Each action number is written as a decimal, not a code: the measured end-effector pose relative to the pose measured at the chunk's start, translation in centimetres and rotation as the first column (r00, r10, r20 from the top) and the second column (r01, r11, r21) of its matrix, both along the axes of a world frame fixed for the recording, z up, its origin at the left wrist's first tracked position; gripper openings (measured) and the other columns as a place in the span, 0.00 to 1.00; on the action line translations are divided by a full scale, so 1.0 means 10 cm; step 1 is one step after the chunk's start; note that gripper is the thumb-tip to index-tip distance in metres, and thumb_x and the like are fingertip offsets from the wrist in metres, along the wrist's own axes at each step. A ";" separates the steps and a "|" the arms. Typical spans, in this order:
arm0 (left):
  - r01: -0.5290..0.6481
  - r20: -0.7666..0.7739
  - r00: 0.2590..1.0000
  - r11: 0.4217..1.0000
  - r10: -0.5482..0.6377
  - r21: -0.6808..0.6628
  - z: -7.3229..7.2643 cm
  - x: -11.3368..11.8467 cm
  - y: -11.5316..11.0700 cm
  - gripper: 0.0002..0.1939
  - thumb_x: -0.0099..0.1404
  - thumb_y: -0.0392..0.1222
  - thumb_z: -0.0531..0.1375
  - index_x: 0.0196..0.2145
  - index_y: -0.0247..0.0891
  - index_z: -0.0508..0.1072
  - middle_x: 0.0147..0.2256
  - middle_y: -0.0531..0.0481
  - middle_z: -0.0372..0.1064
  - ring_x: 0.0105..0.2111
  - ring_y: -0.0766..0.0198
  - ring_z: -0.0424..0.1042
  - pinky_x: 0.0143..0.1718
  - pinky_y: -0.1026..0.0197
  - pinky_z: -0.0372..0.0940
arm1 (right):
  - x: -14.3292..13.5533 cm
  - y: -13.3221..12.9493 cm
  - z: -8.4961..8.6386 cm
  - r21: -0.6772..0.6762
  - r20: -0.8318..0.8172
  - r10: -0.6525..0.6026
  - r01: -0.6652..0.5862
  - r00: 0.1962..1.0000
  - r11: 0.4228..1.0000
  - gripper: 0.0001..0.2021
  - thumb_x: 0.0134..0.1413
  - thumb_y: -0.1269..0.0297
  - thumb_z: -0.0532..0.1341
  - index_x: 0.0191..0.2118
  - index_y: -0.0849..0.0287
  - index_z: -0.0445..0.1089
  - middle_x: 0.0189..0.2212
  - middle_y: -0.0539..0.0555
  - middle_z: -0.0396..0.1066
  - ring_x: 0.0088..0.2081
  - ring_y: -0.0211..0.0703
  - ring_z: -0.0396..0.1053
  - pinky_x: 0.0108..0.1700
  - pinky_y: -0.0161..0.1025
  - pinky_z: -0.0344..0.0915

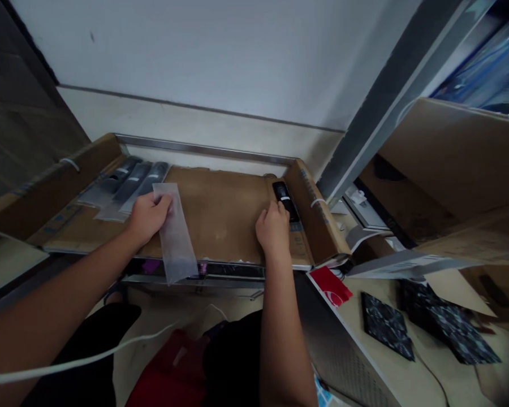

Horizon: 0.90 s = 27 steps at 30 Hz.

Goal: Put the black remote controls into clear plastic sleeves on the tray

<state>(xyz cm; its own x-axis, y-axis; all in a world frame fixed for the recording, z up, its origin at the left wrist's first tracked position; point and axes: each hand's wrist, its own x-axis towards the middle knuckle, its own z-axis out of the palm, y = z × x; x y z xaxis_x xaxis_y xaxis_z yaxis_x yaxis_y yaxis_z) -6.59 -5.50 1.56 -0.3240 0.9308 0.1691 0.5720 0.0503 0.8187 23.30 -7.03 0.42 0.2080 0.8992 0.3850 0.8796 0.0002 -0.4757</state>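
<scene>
My left hand (151, 213) is closed on a long, translucent plastic bag (177, 243), pinched near its top between thumb and fingers. The bag hangs flat over the front edge of the cardboard-lined tray (220, 209) and looks unfilled. At the tray's right end lies a black elongated item (282, 191) with a pale band across it. The curled fingers of my right hand (274, 226) rest at its left side, covering part of it; their exact grip is partly hidden. Several similar dark items in clear bags (131, 183) lie side by side at the tray's left end.
Raised cardboard sides (322, 217) bound the tray, with a white wall (203, 62) behind. On the right are a metal post (377, 96), a large cardboard box (458, 169), a red packet (331, 285) and dark patterned flat pieces (388, 325). A white cable (89, 356) crosses low in front.
</scene>
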 end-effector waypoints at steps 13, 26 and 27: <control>-0.087 0.135 0.987 0.996 0.085 0.005 0.07 0.08 0.00 0.16 0.68 0.46 0.56 0.24 0.36 0.67 0.19 0.57 0.59 0.20 0.69 0.57 0.21 0.65 0.52 | -0.16 -0.05 0.06 0.059 -0.614 0.289 -0.322 0.734 0.945 0.17 0.68 0.57 0.54 0.54 0.61 0.69 0.49 0.61 0.75 0.50 0.45 0.74 0.52 0.42 0.69; -0.272 0.328 0.927 0.925 0.180 0.263 -0.14 0.20 0.41 0.16 0.69 0.42 0.56 0.23 0.39 0.63 0.21 0.56 0.55 0.24 0.68 0.58 0.23 0.63 0.54 | -0.70 -0.29 0.00 0.001 -0.707 0.358 -0.505 0.611 0.863 0.15 0.54 0.67 0.64 0.48 0.56 0.70 0.29 0.48 0.74 0.32 0.41 0.73 0.35 0.36 0.68; -0.277 0.369 0.914 0.926 0.171 0.256 -0.15 0.17 0.40 0.15 0.68 0.42 0.56 0.24 0.39 0.64 0.21 0.56 0.55 0.24 0.68 0.58 0.23 0.64 0.54 | -0.67 -0.27 -0.03 0.024 -0.726 0.336 -0.466 0.600 0.884 0.14 0.54 0.67 0.63 0.48 0.56 0.69 0.29 0.48 0.73 0.30 0.40 0.72 0.33 0.36 0.67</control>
<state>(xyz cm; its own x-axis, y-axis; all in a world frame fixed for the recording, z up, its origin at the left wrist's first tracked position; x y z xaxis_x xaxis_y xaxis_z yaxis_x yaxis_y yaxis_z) -4.85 -1.54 0.10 -0.6039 0.7501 0.2695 0.2644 -0.1305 0.9556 16.60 -9.76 0.15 -0.0441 0.9899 0.1347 0.2184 0.1411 -0.9656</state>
